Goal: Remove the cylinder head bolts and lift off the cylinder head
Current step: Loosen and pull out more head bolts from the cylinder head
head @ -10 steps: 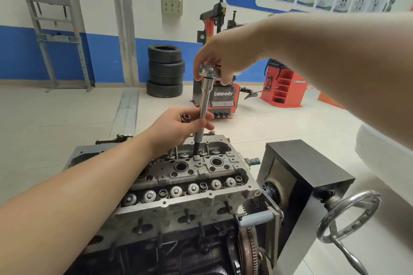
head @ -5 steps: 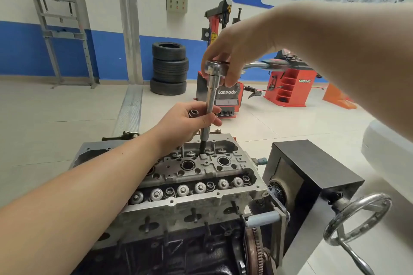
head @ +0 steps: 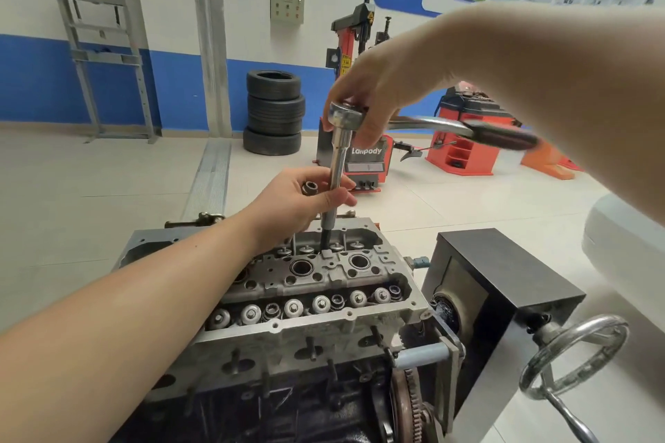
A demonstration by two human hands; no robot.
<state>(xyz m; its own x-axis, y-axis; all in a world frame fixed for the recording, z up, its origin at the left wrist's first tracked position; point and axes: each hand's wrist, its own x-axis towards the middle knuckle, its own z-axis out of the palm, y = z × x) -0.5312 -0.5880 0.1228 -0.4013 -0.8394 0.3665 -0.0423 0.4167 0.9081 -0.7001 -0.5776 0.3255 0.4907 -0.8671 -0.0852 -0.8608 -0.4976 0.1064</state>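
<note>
The grey aluminium cylinder head (head: 324,284) sits on top of the dark engine block (head: 288,403), valve springs in rows along it. A chrome ratchet wrench (head: 347,115) with a long extension bar (head: 336,173) stands upright, its dark socket down in a bolt hole at the head's far side. My right hand (head: 374,97) grips the ratchet's head from above; the black handle (head: 503,137) sticks out to the right. My left hand (head: 298,205) pinches the extension's lower shaft and also holds a small loose socket (head: 309,188).
The engine hangs on a black stand box (head: 500,284) with a chrome handwheel (head: 572,356) at the right. A flywheel ring gear (head: 406,403) shows below. Farther back stand stacked tyres (head: 274,111), a red tyre changer (head: 354,140) and a red balancer (head: 464,151).
The ratchet handle has swung out to the right from under my right hand. The camera has shifted slightly; both hands keep their hold on the tool.
</note>
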